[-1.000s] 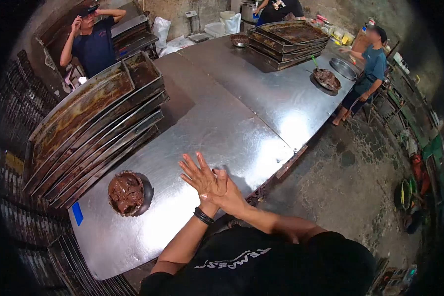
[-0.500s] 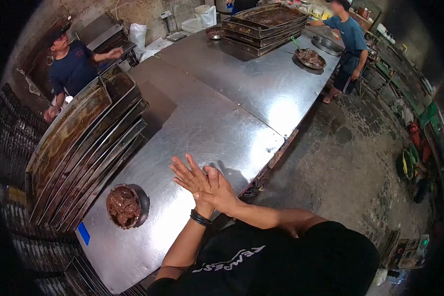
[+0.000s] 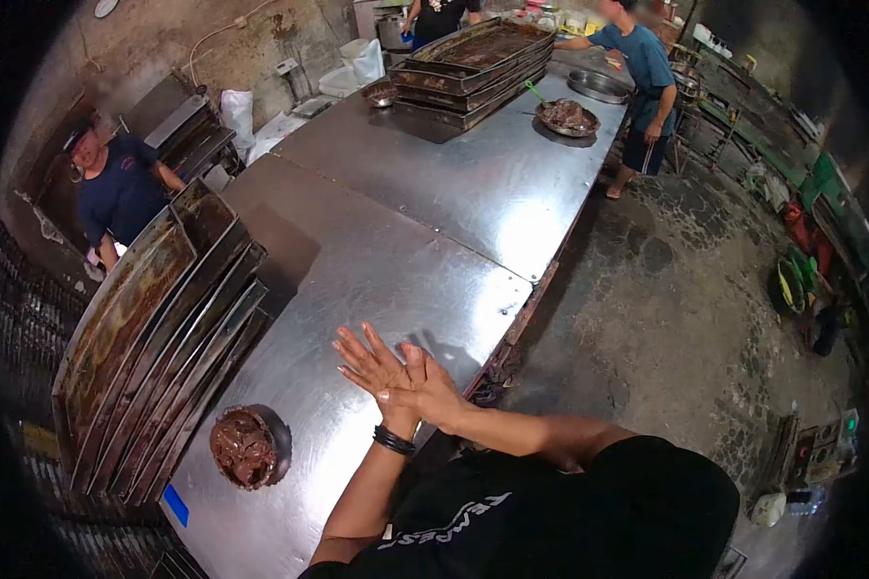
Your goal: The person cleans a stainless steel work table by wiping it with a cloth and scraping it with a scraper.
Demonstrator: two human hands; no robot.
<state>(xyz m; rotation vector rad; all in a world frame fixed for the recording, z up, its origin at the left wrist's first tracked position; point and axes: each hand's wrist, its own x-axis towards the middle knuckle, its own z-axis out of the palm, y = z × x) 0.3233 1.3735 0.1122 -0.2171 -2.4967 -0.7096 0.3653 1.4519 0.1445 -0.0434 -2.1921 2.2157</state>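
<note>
Head cam, L to R: what're you seeing?

Person in a navy shirt [image 3: 121, 188] is standing behind a tall stack of long, rust-brown metal trays [image 3: 130, 309]. Flat blue rectangular piece [image 3: 176, 506] is lying just beside it, on the shiny steel-topped table [image 3: 357, 241].

Next?

Thick, glossy brown paste [image 3: 244, 447] is filling a round, crinkle-edged bowl [image 3: 215, 461] on the table, left of the hands, well apart.

And those?

L hand [image 3: 384, 374], black cord-like band [image 3: 393, 441] circling its wrist, is spreading its fingers; R hand [image 3: 434, 394] is lying across its base, touching. Can't tell if R is gripping or just pressing. Neither's holding paste, AFAICT.

Step?

Prob. just hand-on-hand pressing. IMO any reach for the bowl would be calling for parting them first.

Further R?

Lumpy dark paste [image 3: 565, 116] is sitting in a shallow round pan [image 3: 595, 128] w/ a green handle [image 3: 534, 91]; person in a teal shirt [image 3: 642, 58] is standing nearby on rough, cracked grey floor [image 3: 608, 318].
</note>
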